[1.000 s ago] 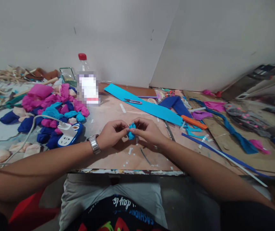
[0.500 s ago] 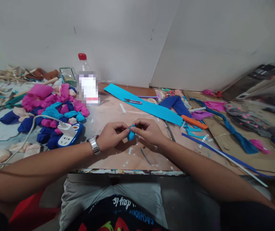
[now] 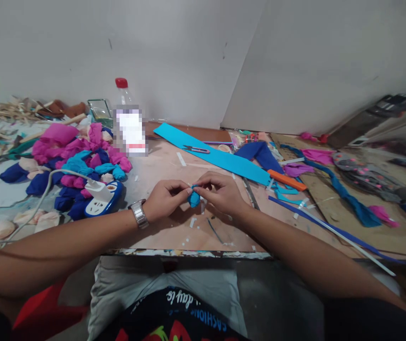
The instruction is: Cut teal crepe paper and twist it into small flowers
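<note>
Between my two hands hangs a small bundle of bright blue crepe paper (image 3: 193, 199), narrow at the top and rounded below. My left hand (image 3: 169, 199), with a metal watch at the wrist, pinches its top from the left. Thumb and fingers of my right hand (image 3: 220, 193) press on the same top from the right. Beyond the hands lies a flat blue strip (image 3: 220, 158), with small thread snips (image 3: 196, 149) resting on it. An orange-handled cutter (image 3: 287, 180) is at the strip's right end.
To the left, pink, navy and blue paper bundles (image 3: 78, 154) pile up beside a power strip (image 3: 101, 201) with a white cable. A red-capped bottle (image 3: 121, 90) stands near the wall. Thin white and blue strips (image 3: 345, 237) and cardboard (image 3: 330, 213) lie at right.
Both hands keep their pinch on the blue crepe paper bundle. The right hand's fingers have shifted very slightly; everything else stays in place.
</note>
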Action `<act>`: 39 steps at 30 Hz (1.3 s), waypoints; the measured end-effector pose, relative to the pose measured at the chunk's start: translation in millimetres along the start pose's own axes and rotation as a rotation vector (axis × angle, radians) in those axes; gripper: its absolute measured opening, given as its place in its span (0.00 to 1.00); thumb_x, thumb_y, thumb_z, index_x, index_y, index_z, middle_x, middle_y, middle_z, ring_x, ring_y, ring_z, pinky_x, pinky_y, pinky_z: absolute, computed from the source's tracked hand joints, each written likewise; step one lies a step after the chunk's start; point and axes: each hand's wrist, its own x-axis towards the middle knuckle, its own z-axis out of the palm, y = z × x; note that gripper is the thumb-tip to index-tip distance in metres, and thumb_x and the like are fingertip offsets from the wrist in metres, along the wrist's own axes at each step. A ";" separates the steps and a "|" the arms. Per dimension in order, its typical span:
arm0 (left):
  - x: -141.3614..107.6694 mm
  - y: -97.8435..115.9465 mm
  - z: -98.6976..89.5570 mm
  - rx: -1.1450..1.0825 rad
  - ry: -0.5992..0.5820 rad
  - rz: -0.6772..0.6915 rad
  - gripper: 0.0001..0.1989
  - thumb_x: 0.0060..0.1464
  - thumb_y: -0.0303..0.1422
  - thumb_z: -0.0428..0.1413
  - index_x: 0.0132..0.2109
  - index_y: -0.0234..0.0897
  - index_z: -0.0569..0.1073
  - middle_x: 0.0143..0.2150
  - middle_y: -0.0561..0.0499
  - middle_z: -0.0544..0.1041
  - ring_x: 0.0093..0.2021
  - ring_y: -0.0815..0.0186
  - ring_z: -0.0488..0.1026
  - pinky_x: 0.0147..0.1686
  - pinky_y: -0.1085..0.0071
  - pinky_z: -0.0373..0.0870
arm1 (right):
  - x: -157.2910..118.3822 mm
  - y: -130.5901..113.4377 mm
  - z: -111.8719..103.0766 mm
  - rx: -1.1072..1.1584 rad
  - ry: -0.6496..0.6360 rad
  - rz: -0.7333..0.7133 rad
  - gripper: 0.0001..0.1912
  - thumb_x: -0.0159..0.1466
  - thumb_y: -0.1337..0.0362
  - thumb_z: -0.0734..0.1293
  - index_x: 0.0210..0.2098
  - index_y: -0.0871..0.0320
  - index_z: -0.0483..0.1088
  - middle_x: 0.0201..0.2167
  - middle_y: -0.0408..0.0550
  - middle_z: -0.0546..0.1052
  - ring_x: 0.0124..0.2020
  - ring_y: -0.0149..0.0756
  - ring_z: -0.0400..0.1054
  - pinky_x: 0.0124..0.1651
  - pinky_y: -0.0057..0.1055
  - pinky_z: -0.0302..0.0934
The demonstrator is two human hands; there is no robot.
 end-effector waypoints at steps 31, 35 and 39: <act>0.5 3.9 -0.4 -0.067 0.009 -0.031 0.20 0.58 0.49 0.63 0.38 0.35 0.84 0.33 0.47 0.84 0.33 0.64 0.76 0.38 0.67 0.74 | 2.5 2.9 -12.0 -0.183 -0.131 -0.281 0.07 0.67 0.60 0.70 0.36 0.52 0.81 0.35 0.50 0.81 0.37 0.39 0.76 0.44 0.38 0.72; 0.7 3.2 -0.1 -0.079 0.015 -0.036 0.19 0.58 0.48 0.63 0.37 0.35 0.84 0.33 0.47 0.83 0.33 0.64 0.76 0.38 0.68 0.74 | 2.8 1.9 -12.6 -0.196 -0.142 -0.289 0.07 0.68 0.60 0.69 0.36 0.51 0.80 0.35 0.51 0.81 0.38 0.40 0.76 0.44 0.39 0.72; 0.3 3.2 0.1 -0.086 0.008 -0.047 0.18 0.58 0.47 0.63 0.38 0.35 0.84 0.33 0.48 0.83 0.33 0.65 0.76 0.38 0.69 0.73 | 3.7 0.7 -13.9 -0.205 -0.158 -0.319 0.08 0.68 0.60 0.69 0.35 0.51 0.81 0.35 0.51 0.81 0.38 0.40 0.76 0.43 0.38 0.72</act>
